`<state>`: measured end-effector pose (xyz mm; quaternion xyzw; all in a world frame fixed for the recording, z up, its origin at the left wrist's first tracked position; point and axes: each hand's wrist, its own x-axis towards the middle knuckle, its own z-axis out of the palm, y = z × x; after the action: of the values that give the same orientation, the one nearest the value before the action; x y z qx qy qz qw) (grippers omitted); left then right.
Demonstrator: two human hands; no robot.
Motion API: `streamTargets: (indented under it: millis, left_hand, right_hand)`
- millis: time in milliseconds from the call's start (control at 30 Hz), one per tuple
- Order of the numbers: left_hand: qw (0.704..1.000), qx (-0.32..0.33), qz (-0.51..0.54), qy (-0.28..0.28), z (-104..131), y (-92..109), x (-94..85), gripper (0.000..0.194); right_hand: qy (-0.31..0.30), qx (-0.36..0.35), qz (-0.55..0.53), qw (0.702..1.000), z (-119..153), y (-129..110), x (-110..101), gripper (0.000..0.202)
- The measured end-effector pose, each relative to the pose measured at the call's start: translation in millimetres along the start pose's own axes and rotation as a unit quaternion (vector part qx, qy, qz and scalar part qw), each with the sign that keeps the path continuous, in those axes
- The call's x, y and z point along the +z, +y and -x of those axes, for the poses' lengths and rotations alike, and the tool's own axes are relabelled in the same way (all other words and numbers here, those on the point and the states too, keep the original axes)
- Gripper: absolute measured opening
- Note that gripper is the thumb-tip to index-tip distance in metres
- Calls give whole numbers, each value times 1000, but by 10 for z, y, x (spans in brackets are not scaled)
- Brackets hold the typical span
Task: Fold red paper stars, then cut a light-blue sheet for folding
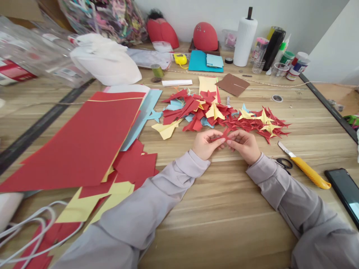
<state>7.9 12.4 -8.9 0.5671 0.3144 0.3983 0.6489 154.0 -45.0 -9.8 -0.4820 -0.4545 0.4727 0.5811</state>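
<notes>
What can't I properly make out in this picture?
In the head view:
Red paper piece: partly covered by the fingers of the left hand and right hand.
Black loops: partly hidden behind the right sleeve.
Phone: cut off by the right edge.
Clear plastic: blurred.
Blue-labelled jar: print too small.

- A craft workspace; whether in a home or a workshop cannot be told.
- Table (218, 231): wood-grained, by a plain wall (179, 15).
- Coloured sheets (75, 145), stacked toward the left edge.
- Folded paper (215, 111), heaped toward the back edge.
- Knife (308, 171) and scissors (283, 159), toward the right edge.
- Lidded jars (297, 68), at the back right corner.
- Tape measure (180, 58), near the back edge.
</notes>
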Motion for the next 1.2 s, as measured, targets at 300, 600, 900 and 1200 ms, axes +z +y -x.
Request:
streamTargets:
  millis: [300,600,900,1200]
  left_hand:
    - [1000,-21,15,-3,4,-15,2,32]
    - [996,-66,44,-47,-11,-15,-32,43]
    - [988,-121,70,-71,-22,1,-57,50]
    - [992,-61,78,-81,-9,13,-57,55]
  right_hand:
    - [-26,30,-19,999,4,-36,-1,31]
    - [-13,34,-42,998,-4,-24,-17,31]
    - [22,39,-58,997,-13,-22,-22,28]
    - [19,40,-67,997,-20,-17,-45,27]
